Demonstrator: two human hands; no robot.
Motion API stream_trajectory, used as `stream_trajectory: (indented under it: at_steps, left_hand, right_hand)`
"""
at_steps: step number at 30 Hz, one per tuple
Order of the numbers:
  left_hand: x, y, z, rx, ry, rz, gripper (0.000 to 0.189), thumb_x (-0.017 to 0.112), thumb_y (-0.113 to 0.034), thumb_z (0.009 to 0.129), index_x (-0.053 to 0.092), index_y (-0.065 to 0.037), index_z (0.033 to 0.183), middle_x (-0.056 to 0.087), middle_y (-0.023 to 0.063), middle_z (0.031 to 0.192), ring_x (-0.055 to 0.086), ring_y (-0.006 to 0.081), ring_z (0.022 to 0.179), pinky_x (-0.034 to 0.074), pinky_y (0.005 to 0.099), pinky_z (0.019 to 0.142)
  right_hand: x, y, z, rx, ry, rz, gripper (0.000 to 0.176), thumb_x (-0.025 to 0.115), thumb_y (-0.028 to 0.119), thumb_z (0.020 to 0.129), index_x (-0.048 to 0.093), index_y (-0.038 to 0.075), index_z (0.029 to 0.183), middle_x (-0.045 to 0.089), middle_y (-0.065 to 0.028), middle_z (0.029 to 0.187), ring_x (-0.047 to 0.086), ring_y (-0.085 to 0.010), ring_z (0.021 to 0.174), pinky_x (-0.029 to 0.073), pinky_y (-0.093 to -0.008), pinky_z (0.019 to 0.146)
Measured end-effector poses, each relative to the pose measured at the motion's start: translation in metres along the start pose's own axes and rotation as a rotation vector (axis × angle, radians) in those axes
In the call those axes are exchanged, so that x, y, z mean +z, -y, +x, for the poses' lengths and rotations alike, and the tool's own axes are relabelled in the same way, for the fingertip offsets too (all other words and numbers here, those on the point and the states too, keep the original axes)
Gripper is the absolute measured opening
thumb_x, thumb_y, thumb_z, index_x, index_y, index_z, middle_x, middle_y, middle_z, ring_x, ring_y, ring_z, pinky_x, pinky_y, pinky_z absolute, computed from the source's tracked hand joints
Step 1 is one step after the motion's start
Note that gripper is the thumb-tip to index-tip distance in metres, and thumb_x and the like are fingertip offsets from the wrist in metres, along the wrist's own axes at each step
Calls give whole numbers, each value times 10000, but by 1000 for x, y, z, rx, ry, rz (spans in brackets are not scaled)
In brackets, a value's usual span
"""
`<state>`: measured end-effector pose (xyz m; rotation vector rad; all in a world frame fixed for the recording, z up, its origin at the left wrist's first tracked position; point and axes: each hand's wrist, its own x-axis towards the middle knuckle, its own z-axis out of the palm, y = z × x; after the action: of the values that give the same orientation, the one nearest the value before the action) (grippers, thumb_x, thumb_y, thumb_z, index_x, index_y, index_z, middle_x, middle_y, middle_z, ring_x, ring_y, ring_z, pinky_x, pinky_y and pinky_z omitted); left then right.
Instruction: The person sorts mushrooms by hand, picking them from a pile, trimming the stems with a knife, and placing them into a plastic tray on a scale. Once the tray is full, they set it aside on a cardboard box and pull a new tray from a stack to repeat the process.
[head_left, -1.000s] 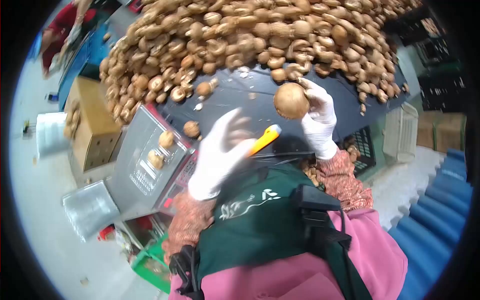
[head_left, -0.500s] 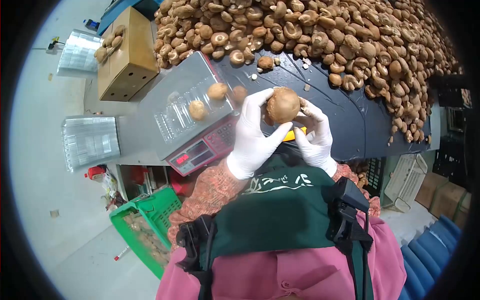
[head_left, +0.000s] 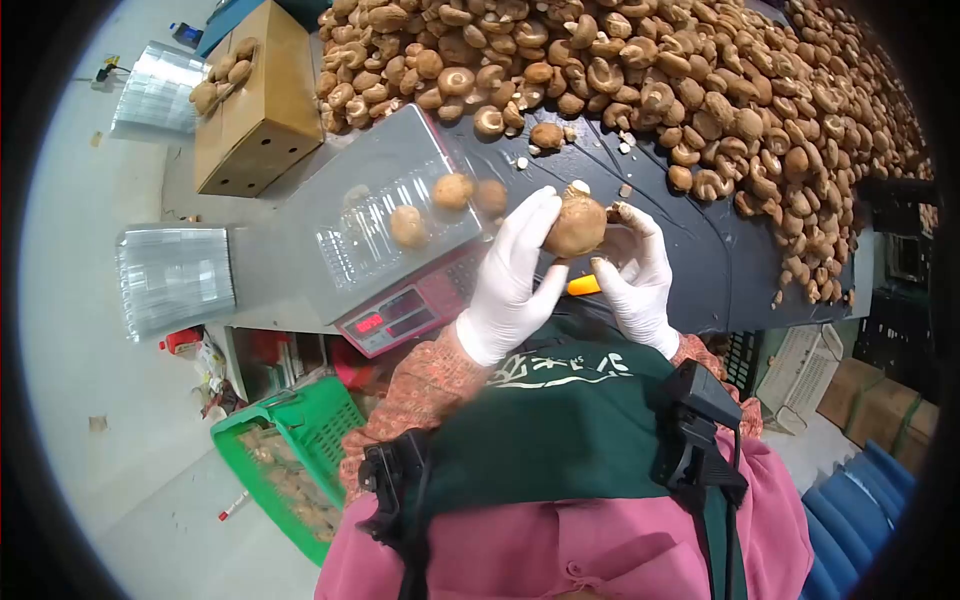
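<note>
Head-camera view looking down at a person in white gloves and a green apron, standing at a dark table [head_left: 700, 250]. Both hands were raised just above the table's near edge with 1 large brown mushroom [head_left: 575, 228] clamped between them. The left hand [head_left: 510, 275] had its fingers closed around the mushroom's left side. The right hand [head_left: 632, 272] pressed its fingers against the right side, a 2-sided grip that probably kept the round cap steady and turned toward the person's eyes. An orange knife handle [head_left: 583, 285] poked out just beside the right thumb, seemingly tucked there to stay ready; its blade was hidden. Just left of the hands sat a scale [head_left: 400, 305] with a red display, close enough to reach easily, carrying a clear tray [head_left: 365, 225] with 3 smaller mushrooms. A huge heap of mushrooms [head_left: 650, 70] covered the far side of the table. A cardboard box [head_left: 255, 115] and a green crate [head_left: 300, 470] stood to the left.
</note>
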<state>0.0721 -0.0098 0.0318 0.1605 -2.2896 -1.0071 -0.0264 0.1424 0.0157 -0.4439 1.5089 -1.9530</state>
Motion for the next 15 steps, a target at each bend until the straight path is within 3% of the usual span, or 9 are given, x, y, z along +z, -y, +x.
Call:
stream_trajectory:
  at_steps: [4, 5, 8, 9, 10, 11, 13, 14, 15]
  left_hand:
    - [-13, 9, 9, -115, -4, 33, 780, 819, -35, 745, 444, 12, 1427, 535, 210, 1374, 601, 326, 1207, 490, 381, 1011]
    - [-19, 14, 10, -154, 0, 18, 781, 828, -48, 742, 448, 19, 1421, 541, 208, 1366, 605, 323, 1200, 492, 381, 1009]
    - [-42, 25, 17, -298, -146, 90, 730, 856, -90, 742, 508, 19, 1374, 627, 141, 1234, 621, 224, 1132, 500, 351, 992]
    - [-51, 27, 19, -489, -220, -15, 686, 844, -105, 770, 514, 24, 1357, 615, 131, 1235, 611, 214, 1128, 490, 345, 999]
    - [-60, 26, 25, -481, -244, 166, 645, 818, -110, 807, 502, 20, 1354, 605, 134, 1236, 603, 215, 1126, 484, 344, 1002]
    - [-61, 35, 24, -538, -348, -72, 603, 792, -111, 838, 499, 16, 1349, 599, 136, 1233, 599, 216, 1127, 479, 344, 1003]
    - [-69, 70, 12, -575, -314, 119, 612, 807, -169, 832, 497, 17, 1327, 596, 162, 1222, 615, 234, 1081, 507, 360, 955]
    - [-67, 74, 12, -650, -335, 64, 612, 818, -199, 828, 510, 25, 1308, 603, 173, 1206, 619, 246, 1075, 504, 362, 955]
    - [-67, 87, 5, -702, -298, 206, 575, 821, -230, 824, 546, 41, 1250, 620, 183, 1150, 630, 270, 1036, 504, 380, 926]
  right_hand:
    - [16, -5, 4, 3, 115, 28, 595, 657, -65, 836, 442, 40, 1382, 427, -117, 1424, 565, -200, 1167, 504, -346, 989]
    - [17, -8, 9, -134, 193, 17, 558, 646, -71, 845, 461, 32, 1361, 399, -110, 1451, 562, -196, 1179, 499, -345, 996]
    - [26, 3, 12, -141, 217, 15, 481, 626, -62, 867, 501, 16, 1325, 452, -124, 1406, 595, -199, 1145, 510, -342, 974]
    - [23, 2, 15, -178, 214, -77, 462, 619, -60, 872, 511, 11, 1316, 473, -128, 1386, 608, -199, 1129, 514, -338, 963]
    - [15, 2, 17, -214, 199, -179, 444, 613, -59, 878, 521, 7, 1307, 493, -132, 1367, 620, -200, 1114, 519, -334, 952]
    - [11, 2, 20, -225, 130, -246, 388, 594, -28, 905, 542, -4, 1289, 559, -137, 1282, 650, -196, 1061, 530, -318, 920]
    - [1, 2, 20, -79, 9, -160, 351, 572, -8, 927, 553, -7, 1277, 584, -134, 1242, 657, -198, 1052, 531, -308, 913]
    - [-9, -5, 23, -123, -28, -193, 330, 555, 24, 946, 557, -7, 1274, 596, -136, 1228, 665, -200, 1035, 529, -311, 919]
    - [-18, -4, 24, -117, -46, -232, 321, 549, 42, 955, 562, -4, 1272, 596, -144, 1248, 675, -198, 1010, 529, -317, 914]
